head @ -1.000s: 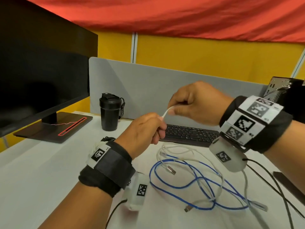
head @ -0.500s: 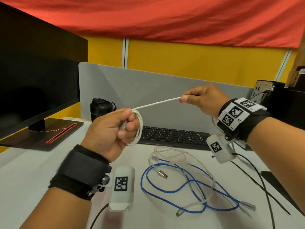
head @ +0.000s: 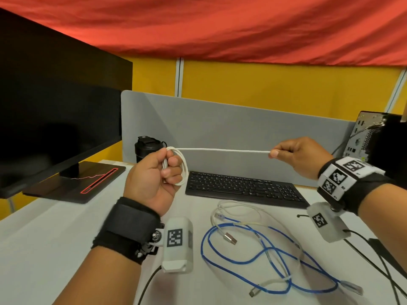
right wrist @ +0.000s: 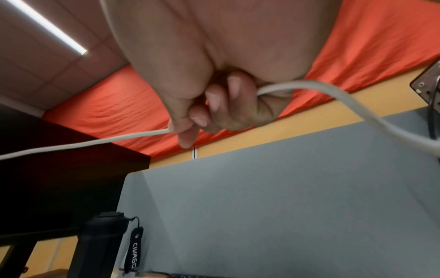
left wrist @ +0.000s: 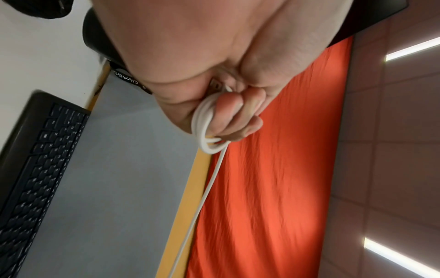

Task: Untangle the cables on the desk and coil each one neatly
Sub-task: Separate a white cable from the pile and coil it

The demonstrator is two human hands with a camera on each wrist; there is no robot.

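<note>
A white cable [head: 222, 150] stretches taut and level between my two hands above the desk. My left hand [head: 164, 172] grips a small coil of it, with loops wrapped round the curled fingers [left wrist: 228, 111]. My right hand [head: 275, 151] pinches the cable between thumb and forefinger; its slack runs on through the fist and trails off right [right wrist: 357, 101]. On the white desk [head: 55, 238] below lie a blue cable [head: 264, 254] in crossing loops and a whitish USB cable [head: 242, 208] tangled over it, its metal plug [head: 230, 237] lying bare.
A black keyboard [head: 242, 188] lies behind the tangle. A black bottle [head: 147, 148] stands by the grey partition [head: 242, 124]. A monitor [head: 55, 106] on its stand fills the left. A computer case [head: 374, 137] stands at right, with black wires [head: 374, 260] crossing the desk's right edge.
My hands have drawn apart: the right hand moved right, pulling the white cable from a short slanted span to a long level one. The left hand rolled palm-up, showing its coil.
</note>
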